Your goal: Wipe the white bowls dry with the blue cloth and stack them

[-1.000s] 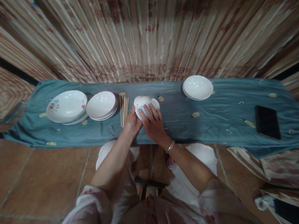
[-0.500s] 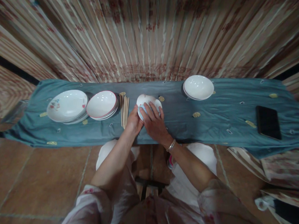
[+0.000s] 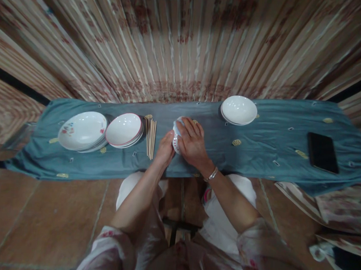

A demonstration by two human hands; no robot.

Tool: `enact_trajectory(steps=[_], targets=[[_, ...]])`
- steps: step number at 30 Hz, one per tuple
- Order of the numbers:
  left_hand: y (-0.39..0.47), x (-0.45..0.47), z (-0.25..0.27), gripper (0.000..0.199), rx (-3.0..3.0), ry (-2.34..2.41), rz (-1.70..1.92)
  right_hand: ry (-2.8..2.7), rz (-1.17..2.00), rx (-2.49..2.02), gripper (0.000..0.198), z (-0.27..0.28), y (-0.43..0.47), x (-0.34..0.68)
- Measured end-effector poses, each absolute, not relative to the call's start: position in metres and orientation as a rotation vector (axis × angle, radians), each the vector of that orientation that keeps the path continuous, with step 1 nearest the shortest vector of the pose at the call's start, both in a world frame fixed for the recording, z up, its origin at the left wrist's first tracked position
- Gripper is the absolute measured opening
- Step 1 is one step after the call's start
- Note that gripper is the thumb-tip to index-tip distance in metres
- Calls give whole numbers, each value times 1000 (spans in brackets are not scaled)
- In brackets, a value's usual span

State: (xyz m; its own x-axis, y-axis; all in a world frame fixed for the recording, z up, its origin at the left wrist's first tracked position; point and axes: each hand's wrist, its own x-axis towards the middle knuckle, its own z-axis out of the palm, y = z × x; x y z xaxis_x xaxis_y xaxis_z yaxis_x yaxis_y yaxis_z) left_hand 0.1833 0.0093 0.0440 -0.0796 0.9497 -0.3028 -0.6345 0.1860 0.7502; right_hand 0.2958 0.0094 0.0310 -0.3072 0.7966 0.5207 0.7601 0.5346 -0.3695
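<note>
Wiping, seemingly: your left hand [image 3: 166, 148] grips the white bowl [image 3: 175, 143] right of the chopsticks [image 3: 151, 138], right hand [image 3: 194, 143] clamps blue cloth [image 3: 178, 122] over it, fingers together; next probably calls for turning

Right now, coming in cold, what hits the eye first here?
First, mid-table on the teal patterned tablecloth: the bare left hand grips a white bowl with red marks, while the bare right hand holds a pale-blue cloth against it. Then the glossy stacks at left: white floral plates outermost, red-rimmed white bowls beside them. Finally, a flat black rectangular object near the tablecloth's right end.
</note>
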Motion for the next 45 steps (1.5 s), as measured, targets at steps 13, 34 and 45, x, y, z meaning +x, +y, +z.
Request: enact_trajectory(steps=[13, 34, 45], targets=[[11, 178, 30, 30, 690, 929, 1276, -1875, 554, -1162, 47, 39, 56, 323], [8, 173, 24, 37, 787, 969, 1241, -952, 1291, -1145, 25, 11, 85, 337], [3, 174, 16, 45, 842, 948, 1293, -990, 1043, -1102, 30, 16, 79, 339]])
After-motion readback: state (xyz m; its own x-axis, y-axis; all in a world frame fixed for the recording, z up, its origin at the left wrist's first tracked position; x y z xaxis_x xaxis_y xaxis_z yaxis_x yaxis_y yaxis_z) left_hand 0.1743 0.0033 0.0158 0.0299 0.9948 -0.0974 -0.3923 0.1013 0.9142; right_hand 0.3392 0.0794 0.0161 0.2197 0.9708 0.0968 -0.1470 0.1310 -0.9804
